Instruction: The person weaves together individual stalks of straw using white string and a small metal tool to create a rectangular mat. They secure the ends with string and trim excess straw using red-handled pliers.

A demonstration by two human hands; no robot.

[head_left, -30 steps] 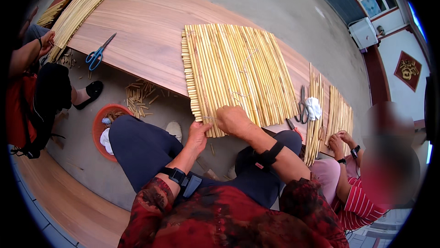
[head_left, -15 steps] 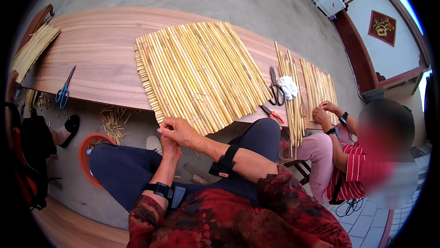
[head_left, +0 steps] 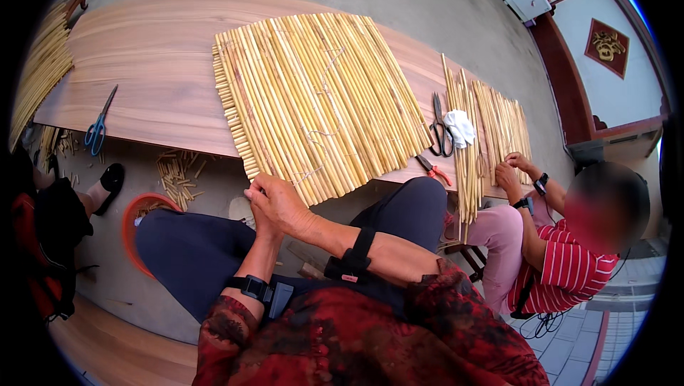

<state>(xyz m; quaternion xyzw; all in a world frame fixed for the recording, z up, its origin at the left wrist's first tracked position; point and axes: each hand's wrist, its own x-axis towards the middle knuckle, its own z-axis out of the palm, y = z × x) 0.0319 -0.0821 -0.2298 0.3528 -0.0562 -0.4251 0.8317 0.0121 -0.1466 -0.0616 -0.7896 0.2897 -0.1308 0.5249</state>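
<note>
A mat of straw-yellow reed stalks tied side by side with thin cord lies on the wooden table, its near edge sticking out over my lap. My two hands meet at its near left corner. My right hand is on top, its thumb and fingers pinched together. Beneath it my left hand is mostly covered, with its fingers closed. What either one pinches is too small or hidden to make out, and I cannot tell whether the fingertips touch the mat.
Blue-handled scissors lie at the table's left. Black scissors, red-handled pliers, a white cloth and loose stalks lie right. A person works on another mat. An orange-red bucket stands below left.
My view has shifted a little, so the table and mat sit slightly higher in the picture. My hands remain together at the mat's corner, the right one turned slightly over the left.
</note>
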